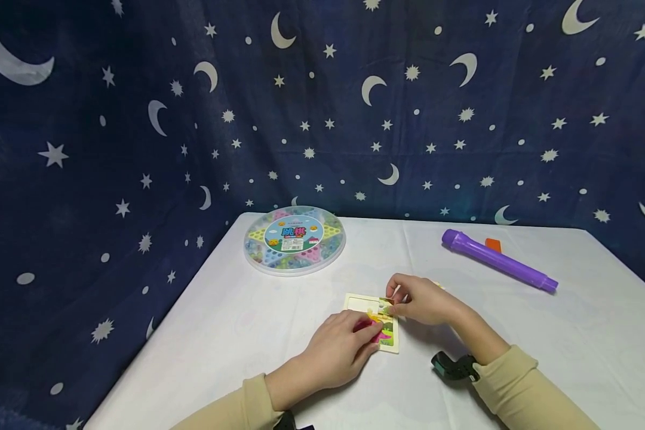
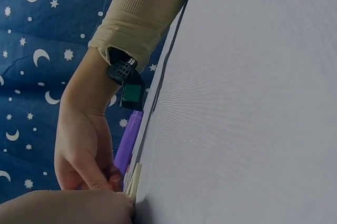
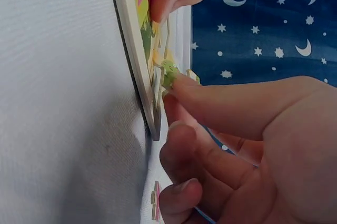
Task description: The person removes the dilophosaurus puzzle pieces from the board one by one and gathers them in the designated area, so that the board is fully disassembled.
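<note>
A small cream-framed jigsaw puzzle board (image 1: 357, 303) lies on the table, with a pink, yellow and green picture in its near and right parts. Its upper left part shows bare cream backing. My left hand (image 1: 340, 348) holds the board at its left and near side, fingers bent over the picture and hiding part of it. Over the board's far right corner, my right hand (image 1: 427, 300) pinches a green puzzle piece (image 3: 169, 73) between thumb and forefinger. In the right wrist view that piece is tilted against the board's surface; whether it sits flat in the frame I cannot tell.
Behind the board at the left is a round Chinese checkers box (image 1: 294, 241). A purple microphone-shaped tube (image 1: 500, 261) lies at the right, an orange block (image 1: 493, 245) beside it. Another loose piece (image 1: 439, 286) shows partly behind my right hand. A starry curtain (image 1: 322, 107) hangs behind.
</note>
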A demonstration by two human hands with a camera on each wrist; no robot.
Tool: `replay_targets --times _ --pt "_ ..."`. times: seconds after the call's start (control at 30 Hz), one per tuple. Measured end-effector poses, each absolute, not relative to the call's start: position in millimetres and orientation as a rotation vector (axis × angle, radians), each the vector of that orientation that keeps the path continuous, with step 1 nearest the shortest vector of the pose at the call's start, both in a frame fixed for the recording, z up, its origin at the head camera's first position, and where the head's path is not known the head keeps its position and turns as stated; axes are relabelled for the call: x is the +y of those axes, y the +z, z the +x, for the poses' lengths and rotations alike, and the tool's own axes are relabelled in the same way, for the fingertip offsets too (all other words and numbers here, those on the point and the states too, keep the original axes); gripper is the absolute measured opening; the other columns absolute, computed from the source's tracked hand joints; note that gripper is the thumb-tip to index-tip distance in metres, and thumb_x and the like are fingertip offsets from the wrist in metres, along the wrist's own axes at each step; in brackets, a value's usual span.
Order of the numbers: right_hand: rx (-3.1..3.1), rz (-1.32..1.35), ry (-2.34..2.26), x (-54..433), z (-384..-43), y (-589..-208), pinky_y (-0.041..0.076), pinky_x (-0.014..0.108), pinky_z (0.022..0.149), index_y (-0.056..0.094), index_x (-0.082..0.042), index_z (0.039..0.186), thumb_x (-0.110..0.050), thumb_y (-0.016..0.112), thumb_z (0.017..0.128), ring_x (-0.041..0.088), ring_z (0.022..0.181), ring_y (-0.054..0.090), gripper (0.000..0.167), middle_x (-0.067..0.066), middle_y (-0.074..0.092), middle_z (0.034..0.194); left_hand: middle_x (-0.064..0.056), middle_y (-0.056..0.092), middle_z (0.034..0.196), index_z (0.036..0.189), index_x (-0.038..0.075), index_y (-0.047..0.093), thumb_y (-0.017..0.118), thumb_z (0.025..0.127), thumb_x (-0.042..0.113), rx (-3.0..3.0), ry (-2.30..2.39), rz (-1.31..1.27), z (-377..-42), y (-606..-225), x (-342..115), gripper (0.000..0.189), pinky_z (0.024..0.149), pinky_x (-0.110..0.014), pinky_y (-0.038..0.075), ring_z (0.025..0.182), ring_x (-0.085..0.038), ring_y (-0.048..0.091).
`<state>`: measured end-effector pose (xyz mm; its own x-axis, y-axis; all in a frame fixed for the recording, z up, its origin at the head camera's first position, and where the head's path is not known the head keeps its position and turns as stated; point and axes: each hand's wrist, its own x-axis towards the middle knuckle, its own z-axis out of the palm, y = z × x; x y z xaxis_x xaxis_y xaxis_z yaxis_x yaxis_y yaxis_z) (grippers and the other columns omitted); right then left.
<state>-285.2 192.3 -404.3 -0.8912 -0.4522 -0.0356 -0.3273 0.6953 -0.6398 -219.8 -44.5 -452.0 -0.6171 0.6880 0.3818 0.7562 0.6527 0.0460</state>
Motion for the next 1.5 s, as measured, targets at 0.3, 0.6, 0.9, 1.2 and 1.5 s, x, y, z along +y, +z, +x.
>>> replay_targets --times 0.3,0.6,0.9,1.2,1.5 --pt "2.664 -0.56 -1.082 195.3 -285.3 -403.2 0.05 0.034 0.062 0.062 -0.012 0.103 -0.017 0.08 0.09 0.019 0.067 0.057 0.023 0.003 0.061 0.085 0.001 0.064 0.12 0.131 0.02 0.072 0.063 0.102 0.037 -2.515 -0.32 -1.125 -219.9 -452.9 -44.8 0.035 0.099 -0.034 0.045 0.115 -0.014 0.057" --pt "2.614 -0.521 -1.131 199.0 -289.7 -403.0 0.05 0.033 0.06 0.067 -0.01 0.105 -0.02 0.08 0.09 0.021 0.069 0.059 0.022 0.003 0.065 0.086 0.003 0.066 0.117 0.125 0.021 0.075 0.067 0.1 0.037 -2.482 -0.341 -1.118 -221.4 -451.8 -46.0 0.031 0.094 -0.033 0.048 0.11 -0.015 0.057" --pt "2.624 -0.524 -1.139 206.8 -290.5 -397.0 0.046 0.032 0.061 0.072 -0.009 0.104 -0.021 0.076 0.092 0.023 0.07 0.059 0.017 0.003 0.065 0.085 0.003 0.069 0.113 0.121 0.019 0.077 0.07 0.098 0.037 -2.478 -0.386 -1.112 -222.0 -452.2 -47.1 0.03 0.092 -0.031 0.05 0.107 -0.015 0.06" --pt "2.601 -0.527 -1.174 225.3 -294.8 -392.5 0.047 0.032 0.064 0.073 -0.003 0.111 -0.017 0.072 0.095 0.024 0.075 0.06 0.022 0.004 0.07 0.092 0.005 0.07 0.116 0.121 0.019 0.077 0.072 0.097 0.032 -2.533 -0.449 -1.155 -225.0 -449.6 -50.6 0.027 0.094 -0.029 0.051 0.11 -0.012 0.061" --pt "2.649 -0.443 -1.148 247.1 -301.5 -393.5 0.045 0.036 0.07 0.073 -0.005 0.117 -0.022 0.07 0.097 0.024 0.077 0.06 0.027 0.005 0.07 0.096 0.009 0.071 0.115 0.116 0.021 0.079 0.075 0.096 0.028 -2.589 -0.529 -1.22 -233.0 -442.5 -64.6 0.022 0.093 -0.027 0.051 0.112 -0.008 0.062"
